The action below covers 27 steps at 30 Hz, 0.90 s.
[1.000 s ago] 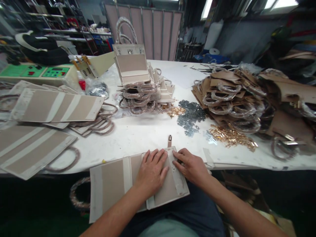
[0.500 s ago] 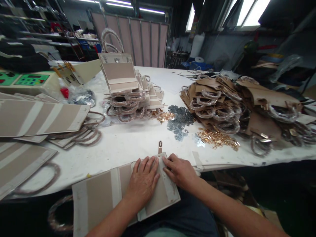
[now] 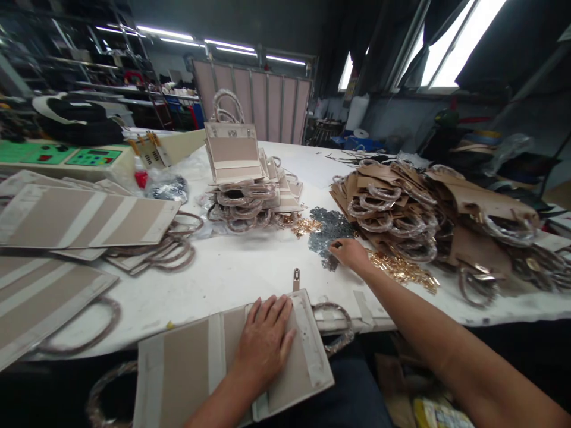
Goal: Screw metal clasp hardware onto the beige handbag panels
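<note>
A flat beige bag panel [image 3: 187, 362] with pale strips lies across my lap and the table's near edge. My left hand [image 3: 265, 342] lies flat on it, fingers spread. A wrapped bag handle [image 3: 336, 324] shows at the panel's right end. My right hand [image 3: 352, 252] is stretched out over the table, its fingertips closed in a pinch at the heap of small grey metal plates [image 3: 328, 229]; what it pinches is too small to see. Gold clasps [image 3: 401, 267] lie just to its right. A small metal tab [image 3: 295, 278] lies beyond the panel.
A pile of brown bag pieces with wrapped handles [image 3: 401, 202] fills the right of the white table [image 3: 241, 267]. A stack of beige bags [image 3: 243, 184] stands mid-table. More flat panels [image 3: 80, 217] lie at left, beside a green-panelled machine [image 3: 84, 157].
My right hand has left the panel and reached forward to the grey metal plates. My left hand stays flat on the panel. The handle at the panel's right end now shows.
</note>
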Available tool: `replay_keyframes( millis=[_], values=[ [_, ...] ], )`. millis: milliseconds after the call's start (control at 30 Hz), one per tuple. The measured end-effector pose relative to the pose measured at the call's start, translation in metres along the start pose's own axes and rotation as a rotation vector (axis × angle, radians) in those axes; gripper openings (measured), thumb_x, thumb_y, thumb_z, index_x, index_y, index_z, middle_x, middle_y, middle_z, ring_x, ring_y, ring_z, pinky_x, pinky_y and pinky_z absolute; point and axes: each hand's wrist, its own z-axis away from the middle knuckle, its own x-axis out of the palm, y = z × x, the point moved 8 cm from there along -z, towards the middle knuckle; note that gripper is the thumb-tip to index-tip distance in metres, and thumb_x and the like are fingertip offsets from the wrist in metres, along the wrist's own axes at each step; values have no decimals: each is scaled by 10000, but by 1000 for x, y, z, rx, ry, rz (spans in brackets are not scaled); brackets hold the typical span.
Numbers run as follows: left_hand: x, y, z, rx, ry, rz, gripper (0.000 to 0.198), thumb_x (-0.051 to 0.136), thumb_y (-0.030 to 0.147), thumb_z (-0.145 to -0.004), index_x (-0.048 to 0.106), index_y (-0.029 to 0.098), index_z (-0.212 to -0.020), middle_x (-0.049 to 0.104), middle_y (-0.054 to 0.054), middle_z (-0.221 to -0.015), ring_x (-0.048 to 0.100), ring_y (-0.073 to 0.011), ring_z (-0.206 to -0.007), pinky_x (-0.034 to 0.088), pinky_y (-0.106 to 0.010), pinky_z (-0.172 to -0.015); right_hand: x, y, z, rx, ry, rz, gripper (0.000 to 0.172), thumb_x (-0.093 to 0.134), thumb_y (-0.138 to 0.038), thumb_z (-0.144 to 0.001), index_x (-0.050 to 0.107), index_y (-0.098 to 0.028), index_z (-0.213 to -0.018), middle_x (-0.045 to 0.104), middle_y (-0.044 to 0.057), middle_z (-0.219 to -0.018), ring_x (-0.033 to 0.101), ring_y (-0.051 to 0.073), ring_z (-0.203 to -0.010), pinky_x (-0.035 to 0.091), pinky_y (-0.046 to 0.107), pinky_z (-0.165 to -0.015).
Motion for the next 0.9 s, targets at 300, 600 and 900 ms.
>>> replay_keyframes(
  millis=[300, 600, 900],
  values=[
    [0, -2, 1, -33, -35, 61, 540, 563, 386, -1015, 545, 236, -1533, 606, -30, -1547, 517, -293, -1405, 273, -504, -1249, 28, -1, -28, 18, -60, 124, 235, 650, -370, -887, 828, -254, -986, 801, 95, -1060, 717, 262, -960, 471, 296, -726],
    [0, -2, 3, -51, -68, 85, 564, 571, 403, -1017, 512, 243, -1555, 580, -32, -1571, 498, -286, -1427, 284, -514, -1257, 19, -11, -38, -8, -123, 38, 129, 697, -186, -820, 806, -146, -877, 777, 103, -858, 698, 212, -805, 449, 256, -674],
    [3, 0, 4, -103, -143, 187, 578, 547, 407, -1035, 488, 201, -1572, 552, -68, -1595, 455, -304, -1471, 228, -547, -1296, -1, -81, 64, -282, -546, -340, 252, 679, -382, -855, 790, -181, -957, 701, 7, -722, 604, 153, -601, 433, 231, -528]
  ],
)
